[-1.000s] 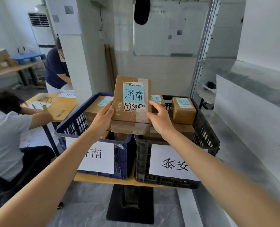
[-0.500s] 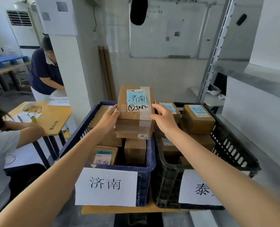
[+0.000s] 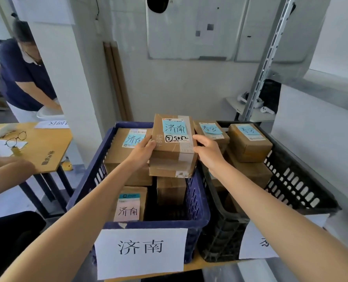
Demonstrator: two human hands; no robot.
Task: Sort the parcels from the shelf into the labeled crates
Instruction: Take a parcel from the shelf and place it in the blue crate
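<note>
Parcel (image 3: 174,143) brought in over blue crate (image 3: 154,221); left hand (image 3: 142,151), right hand (image 3: 208,152) clamp its sides; lower flat, release together

We count 2 crates: 1 blue crate (image 3: 159,223) left and 1 black crate (image 3: 291,180) right. There are 2 paper signs, a left sign (image 3: 140,251) and a right sign (image 3: 256,245). 4 parcels carry blue notes: top parcel (image 3: 174,137), far-left parcel (image 3: 126,157), middle parcel (image 3: 210,132), far-right parcel (image 3: 250,147). 1 pink-note parcel (image 3: 128,204) lies near. At least 3 plain parcels (image 3: 171,192) show lower down. 2 other people are at left: a standing person (image 3: 24,78) and a second person (image 3: 6,167).
</note>
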